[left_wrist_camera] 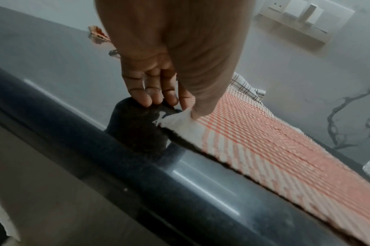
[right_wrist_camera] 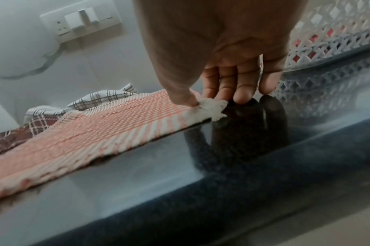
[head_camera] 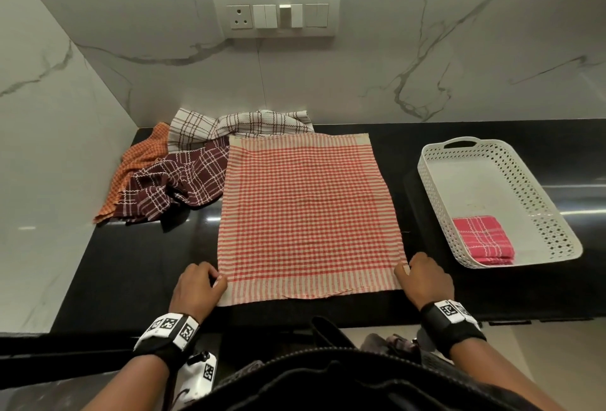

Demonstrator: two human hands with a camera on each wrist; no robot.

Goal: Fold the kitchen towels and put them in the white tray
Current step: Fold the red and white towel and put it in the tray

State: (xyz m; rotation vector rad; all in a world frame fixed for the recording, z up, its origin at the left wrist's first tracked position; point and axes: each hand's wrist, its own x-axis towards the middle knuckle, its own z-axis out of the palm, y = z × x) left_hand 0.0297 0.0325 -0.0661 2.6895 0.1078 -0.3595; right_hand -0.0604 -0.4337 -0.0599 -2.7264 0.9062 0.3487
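At six o'clock on the black counter, nearest my body, lies the near edge of the red checked towel, spread flat with its long axis running toward twelve. My left hand pinches its seven o'clock corner, my right hand its five o'clock corner, other fingers loosely curled. Folding means carrying both corners toward twelve. At three o'clock stands the white tray, nearer my right hand.

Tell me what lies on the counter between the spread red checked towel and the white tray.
Nothing: the head view shows only a bare strip of black counter between the red checked towel and the white tray.
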